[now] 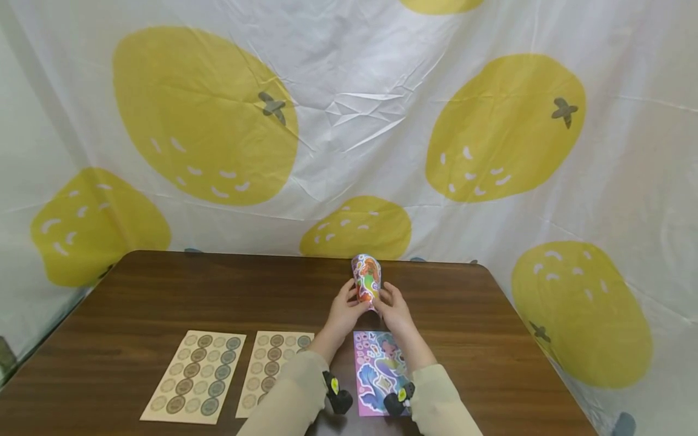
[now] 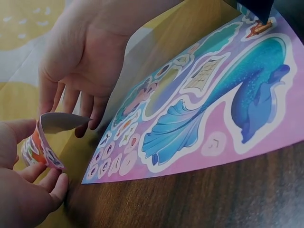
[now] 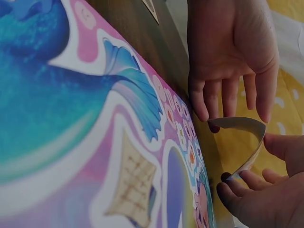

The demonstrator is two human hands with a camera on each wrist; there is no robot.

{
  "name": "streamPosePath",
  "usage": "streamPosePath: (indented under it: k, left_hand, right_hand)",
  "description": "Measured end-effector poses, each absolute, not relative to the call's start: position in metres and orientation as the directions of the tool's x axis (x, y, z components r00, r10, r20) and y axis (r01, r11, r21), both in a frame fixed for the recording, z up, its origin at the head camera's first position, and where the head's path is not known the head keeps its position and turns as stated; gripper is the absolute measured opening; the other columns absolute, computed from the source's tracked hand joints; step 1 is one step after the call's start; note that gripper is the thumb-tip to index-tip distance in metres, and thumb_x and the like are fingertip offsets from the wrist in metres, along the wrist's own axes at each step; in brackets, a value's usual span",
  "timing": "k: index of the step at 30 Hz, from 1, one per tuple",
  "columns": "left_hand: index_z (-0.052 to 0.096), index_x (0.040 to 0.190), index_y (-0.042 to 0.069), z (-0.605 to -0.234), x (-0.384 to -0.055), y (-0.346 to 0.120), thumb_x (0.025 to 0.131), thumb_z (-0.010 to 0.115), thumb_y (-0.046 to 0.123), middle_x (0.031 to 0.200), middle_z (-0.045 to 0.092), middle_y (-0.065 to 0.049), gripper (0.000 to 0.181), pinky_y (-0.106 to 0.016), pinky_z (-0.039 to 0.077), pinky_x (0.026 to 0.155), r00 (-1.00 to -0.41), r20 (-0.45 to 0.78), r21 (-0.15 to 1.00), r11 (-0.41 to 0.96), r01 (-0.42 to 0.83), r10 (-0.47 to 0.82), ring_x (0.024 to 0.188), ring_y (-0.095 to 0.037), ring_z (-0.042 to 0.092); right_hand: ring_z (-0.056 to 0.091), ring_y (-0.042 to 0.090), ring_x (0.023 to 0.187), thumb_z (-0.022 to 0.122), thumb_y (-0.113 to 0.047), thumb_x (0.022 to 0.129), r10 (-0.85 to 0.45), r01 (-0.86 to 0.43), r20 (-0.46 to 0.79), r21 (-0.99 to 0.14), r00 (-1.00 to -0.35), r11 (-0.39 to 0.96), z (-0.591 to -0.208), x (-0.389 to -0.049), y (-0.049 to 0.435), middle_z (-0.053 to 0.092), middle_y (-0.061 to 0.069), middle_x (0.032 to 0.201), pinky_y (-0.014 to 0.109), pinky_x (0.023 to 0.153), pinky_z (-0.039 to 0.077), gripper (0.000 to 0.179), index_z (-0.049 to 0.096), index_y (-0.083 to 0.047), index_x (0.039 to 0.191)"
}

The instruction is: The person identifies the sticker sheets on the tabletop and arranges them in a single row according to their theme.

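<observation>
A small sticker sheet (image 1: 368, 277) with a mermaid print, bowed into a curve, is held up between both hands over the far part of the table. My left hand (image 1: 343, 315) grips its left edge between thumb and fingers, and my right hand (image 1: 396, 310) grips the right edge. In the left wrist view the curled sheet (image 2: 40, 149) shows its printed face and plain back; in the right wrist view its edge forms an arc. Under the forearms lies a purple mermaid sticker sheet (image 1: 376, 380), flat on the table and partly covered by the right arm.
Two cream sheets with round stickers, a left one (image 1: 180, 368) and one nearer the middle (image 1: 252, 369), lie flat on the brown table (image 1: 463, 339). The left sleeve partly hides the nearer sheet. Behind the table hangs a lemon-patterned cloth (image 1: 360, 157).
</observation>
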State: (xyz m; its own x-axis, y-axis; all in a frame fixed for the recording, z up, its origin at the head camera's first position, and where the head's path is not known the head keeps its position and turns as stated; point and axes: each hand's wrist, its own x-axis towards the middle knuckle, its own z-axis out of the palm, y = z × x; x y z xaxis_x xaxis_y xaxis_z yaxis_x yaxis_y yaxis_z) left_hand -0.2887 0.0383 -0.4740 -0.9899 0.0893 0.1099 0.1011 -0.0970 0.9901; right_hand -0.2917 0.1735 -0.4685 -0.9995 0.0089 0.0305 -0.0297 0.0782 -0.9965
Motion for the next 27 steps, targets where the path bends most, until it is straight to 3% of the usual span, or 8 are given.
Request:
streamPosePath:
  k: [11,20,27]
  left_hand:
    - [0.037,0.144,-0.001,-0.4788,-0.2909,0.0406,0.081,0.071,-0.003,0.134,0.048,-0.026,0.071,-0.04,0.052,0.082,-0.984,0.176,0.983,0.055,0.175,-0.002,0.103,-0.038,0.057]
    - [0.036,0.145,0.001,-0.4756,-0.2893,0.0392,0.077,0.074,-0.005,0.134,0.048,-0.027,0.078,-0.037,0.054,0.078,-0.978,0.21,0.974,0.084,0.209,0.001,0.101,-0.036,0.059]
    - [0.035,0.145,-0.002,-0.4733,-0.2864,0.0379,0.076,0.074,-0.005,0.13,0.051,-0.025,0.079,-0.035,0.055,0.075,-0.973,0.23,0.967,0.106,0.231,0.015,0.099,-0.036,0.059]
  right_hand:
    - [0.049,0.046,0.117,0.064,-0.004,0.088,0.063,-0.126,0.134,-0.984,-0.989,0.123,-0.4709,-0.2887,0.1725,0.033,0.037,0.141,0.045,0.093,0.047,0.062,0.033,0.007,0.141]
    - [0.044,0.044,0.123,0.063,0.003,0.088,0.09,-0.034,0.048,-0.989,-0.995,0.144,-0.4626,-0.2843,0.1734,0.036,0.032,0.142,0.047,0.097,0.044,0.07,0.026,0.003,0.147]
    - [0.047,0.042,0.119,0.067,0.002,0.084,0.104,-0.032,0.052,-0.982,-0.993,0.187,-0.4625,-0.2821,0.1779,0.039,0.029,0.14,0.046,0.093,0.047,0.076,0.026,0.0,0.148]
